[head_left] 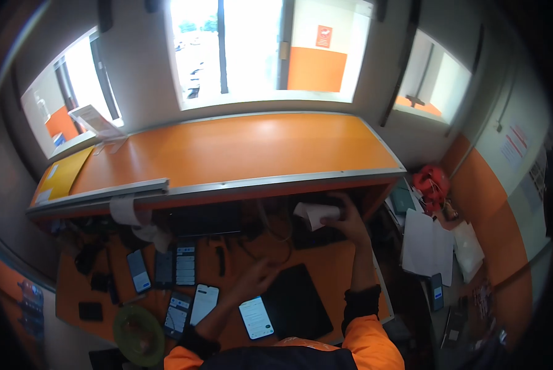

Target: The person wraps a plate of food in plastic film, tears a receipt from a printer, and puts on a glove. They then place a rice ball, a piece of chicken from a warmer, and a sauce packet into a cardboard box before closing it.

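My right hand point(350, 222) is closed on a white paper roll point(319, 216), just below the front edge of the raised orange counter. A dark, boxy thing point(307, 237) sits under the roll in the shade of the shelf. Over the lower desk, my left hand point(259, 276) hangs with its fingers stretched toward the right, seemingly around nothing. Closest to it are a black flat pad point(298, 302) and a phone with a lit white screen point(256, 317). A thin dark cable point(282, 246) loops just beyond its fingertips.
Several more phones lie on the left, one phone point(205, 303) beside my left forearm. A round green bowl point(138, 336) stands at the near left. White paper point(123, 211) hangs from the counter's edge. Papers point(427, 246) and a red bag point(432, 188) are at the right.
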`<state>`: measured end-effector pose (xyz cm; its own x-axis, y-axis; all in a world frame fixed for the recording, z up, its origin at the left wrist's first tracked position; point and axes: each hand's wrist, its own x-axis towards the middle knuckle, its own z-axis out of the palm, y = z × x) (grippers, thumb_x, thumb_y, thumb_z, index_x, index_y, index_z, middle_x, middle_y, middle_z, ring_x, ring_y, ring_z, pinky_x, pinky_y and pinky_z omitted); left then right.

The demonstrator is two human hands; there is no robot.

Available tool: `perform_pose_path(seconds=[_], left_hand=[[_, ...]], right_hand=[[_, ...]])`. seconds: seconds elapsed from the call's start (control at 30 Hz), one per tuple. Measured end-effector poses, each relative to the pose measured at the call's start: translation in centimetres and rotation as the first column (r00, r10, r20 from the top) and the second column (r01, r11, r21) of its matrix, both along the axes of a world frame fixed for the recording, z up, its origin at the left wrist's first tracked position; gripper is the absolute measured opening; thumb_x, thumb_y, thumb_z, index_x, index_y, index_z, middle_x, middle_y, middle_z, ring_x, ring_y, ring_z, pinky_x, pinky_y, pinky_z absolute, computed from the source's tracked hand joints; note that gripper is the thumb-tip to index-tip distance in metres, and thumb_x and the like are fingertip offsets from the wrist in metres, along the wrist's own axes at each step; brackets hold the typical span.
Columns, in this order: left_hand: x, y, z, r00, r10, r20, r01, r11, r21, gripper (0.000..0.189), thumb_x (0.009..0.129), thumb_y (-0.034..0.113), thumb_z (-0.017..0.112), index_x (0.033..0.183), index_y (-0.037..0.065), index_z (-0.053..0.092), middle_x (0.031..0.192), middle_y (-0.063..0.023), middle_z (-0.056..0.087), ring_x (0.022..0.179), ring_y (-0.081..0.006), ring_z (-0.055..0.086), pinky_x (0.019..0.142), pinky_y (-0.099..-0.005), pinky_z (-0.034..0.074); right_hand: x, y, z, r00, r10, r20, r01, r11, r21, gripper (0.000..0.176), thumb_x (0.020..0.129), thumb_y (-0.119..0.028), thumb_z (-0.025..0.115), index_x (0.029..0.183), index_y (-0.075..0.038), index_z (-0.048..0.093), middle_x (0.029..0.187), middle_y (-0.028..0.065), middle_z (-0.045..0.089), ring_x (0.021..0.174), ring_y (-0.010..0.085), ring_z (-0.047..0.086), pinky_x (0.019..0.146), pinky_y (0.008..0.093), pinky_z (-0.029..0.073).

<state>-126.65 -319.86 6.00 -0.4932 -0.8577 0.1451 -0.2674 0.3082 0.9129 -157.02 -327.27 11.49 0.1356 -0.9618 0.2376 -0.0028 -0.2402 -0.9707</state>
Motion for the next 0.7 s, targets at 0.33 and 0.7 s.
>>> perform_pose_path(seconds=[0.33, 0.7], left_hand=[[-13.9, -16.4, -5.8, 0.958, -0.251, -0.14, 0.247, 0.968, -0.044, 0.058, 0.083, 0.02, 0.072, 0.133, 0.006, 0.045, 0.137, -0.0168, 0.044, 0.131, -0.0306, 0.04, 0.106, -0.0419, 0.037], [-10.6, -18.1, -9.3, 0.993, -0.113, 0.016, 0.111, 0.921, -0.374, 0.062, 0.071, 0.008, 0.078, 0.128, 0.01, 0.053, 0.139, -0.0127, 0.043, 0.133, -0.0319, 0.036, 0.11, -0.0456, 0.033]], right_hand=[[-2.6, 5.3, 8.4, 0.868, -0.497, 0.006, 0.452, 0.785, -0.423, 0.051, 0.077, 0.002, 0.074, 0.122, -0.006, 0.051, 0.076, 0.0038, 0.069, 0.082, 0.0102, 0.065, 0.069, 0.0235, 0.047], [-7.4, 15.2, 1.2, 0.966, -0.257, 0.015, 0.257, 0.962, -0.095, 0.032, 0.074, 0.008, 0.073, 0.097, -0.006, 0.055, 0.085, 0.0078, 0.064, 0.084, 0.0174, 0.067, 0.078, 0.0329, 0.056]])
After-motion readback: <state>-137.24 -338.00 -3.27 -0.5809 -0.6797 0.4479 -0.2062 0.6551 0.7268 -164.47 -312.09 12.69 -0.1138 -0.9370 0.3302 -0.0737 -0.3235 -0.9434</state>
